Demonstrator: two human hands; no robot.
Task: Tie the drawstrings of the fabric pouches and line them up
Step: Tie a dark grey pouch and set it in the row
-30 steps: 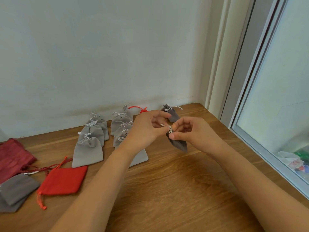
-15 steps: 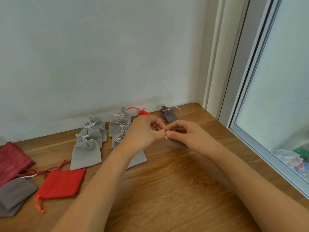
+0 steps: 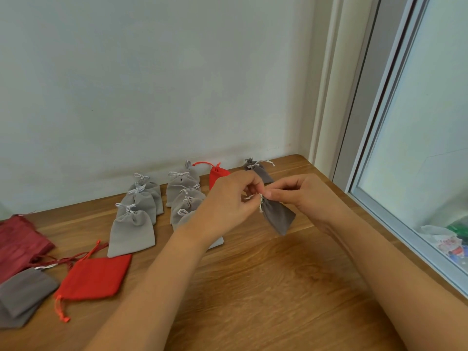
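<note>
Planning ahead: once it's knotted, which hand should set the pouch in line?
Right, probably: the right hand pinches the pouch at its neck, the left hand only the cord, and the tied dark pouch lies just beyond.

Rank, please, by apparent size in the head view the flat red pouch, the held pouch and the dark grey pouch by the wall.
flat red pouch
held pouch
dark grey pouch by the wall, though farther off, so unsure
</note>
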